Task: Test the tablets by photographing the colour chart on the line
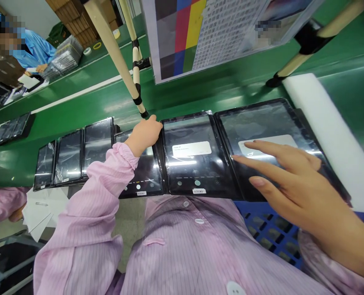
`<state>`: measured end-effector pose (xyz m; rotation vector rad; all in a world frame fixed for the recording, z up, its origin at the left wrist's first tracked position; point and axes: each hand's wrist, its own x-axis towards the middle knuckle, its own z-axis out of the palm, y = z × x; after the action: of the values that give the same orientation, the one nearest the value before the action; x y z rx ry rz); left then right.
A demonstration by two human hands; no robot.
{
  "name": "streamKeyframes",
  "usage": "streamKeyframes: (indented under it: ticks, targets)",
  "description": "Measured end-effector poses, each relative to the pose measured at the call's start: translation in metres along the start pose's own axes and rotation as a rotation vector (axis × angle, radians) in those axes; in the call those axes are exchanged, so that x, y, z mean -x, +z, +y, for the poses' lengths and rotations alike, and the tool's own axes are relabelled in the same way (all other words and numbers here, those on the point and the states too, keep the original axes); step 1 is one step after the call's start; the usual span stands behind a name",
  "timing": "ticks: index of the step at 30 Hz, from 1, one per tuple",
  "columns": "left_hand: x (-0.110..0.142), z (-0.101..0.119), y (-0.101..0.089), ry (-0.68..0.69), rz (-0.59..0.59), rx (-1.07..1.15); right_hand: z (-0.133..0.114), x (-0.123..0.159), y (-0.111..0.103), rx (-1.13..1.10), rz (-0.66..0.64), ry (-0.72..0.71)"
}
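Note:
A row of black tablets lies along the near edge of the green bench. My left hand [146, 132] is closed at the top right corner of a tablet [143, 178] whose camera-style controls are lit; its fingertips are partly hidden. Beside it, the middle tablet [189, 172] shows a white pop-up box and a small barcode label. My right hand [295, 180] is open, fingers spread, over the right-hand tablet [255, 119]. Its fingertips are by that screen's white pop-up; whether they touch the glass I cannot tell.
A colour test chart [182, 41] hangs from a pipe frame [111, 49]. White foam [329, 135] lies at the right, above a blue crate [271, 229]. More dark-screened tablets [68, 155] are at left. A co-worker in blue [36, 47] sits across the bench.

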<state>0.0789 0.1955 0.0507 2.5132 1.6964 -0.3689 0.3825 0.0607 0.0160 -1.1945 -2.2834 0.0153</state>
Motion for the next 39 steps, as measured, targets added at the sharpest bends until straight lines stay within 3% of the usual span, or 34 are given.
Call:
streamKeyframes:
  ticks: [3,5,8,10,13,16,21,27,34,39]
  targets:
    - [0.005,-0.008,-0.001,0.030,0.021,0.038,-0.008,-0.009,0.010,-0.002,-0.035,-0.012]
    - [0.020,-0.016,-0.002,0.031,0.122,0.118,-0.015,-0.014,0.019,0.023,-0.067,0.011]
    - [0.062,-0.024,0.001,-0.024,0.358,0.284,-0.023,-0.022,0.027,0.093,-0.100,0.079]
    - [0.096,-0.029,0.006,-0.072,0.447,0.333,-0.025,-0.025,0.029,0.134,-0.105,0.114]
    - [0.138,-0.033,0.018,-0.129,0.491,0.350,-0.021,-0.026,0.030,0.148,-0.094,0.140]
    - [0.158,-0.034,0.029,-0.175,0.474,0.366,-0.016,-0.023,0.035,0.141,-0.060,0.115]
    - [0.161,-0.026,0.044,-0.216,0.457,0.218,-0.017,-0.020,0.042,0.156,-0.048,0.095]
    - [0.160,-0.014,0.063,-0.288,0.413,0.014,-0.018,-0.013,0.028,0.155,0.022,0.197]
    - [0.169,-0.009,0.066,-0.173,0.598,0.057,-0.013,0.002,0.016,0.127,0.012,0.275]
    - [0.163,0.013,0.067,-0.081,0.592,0.088,-0.020,-0.008,0.022,0.104,-0.019,0.253]
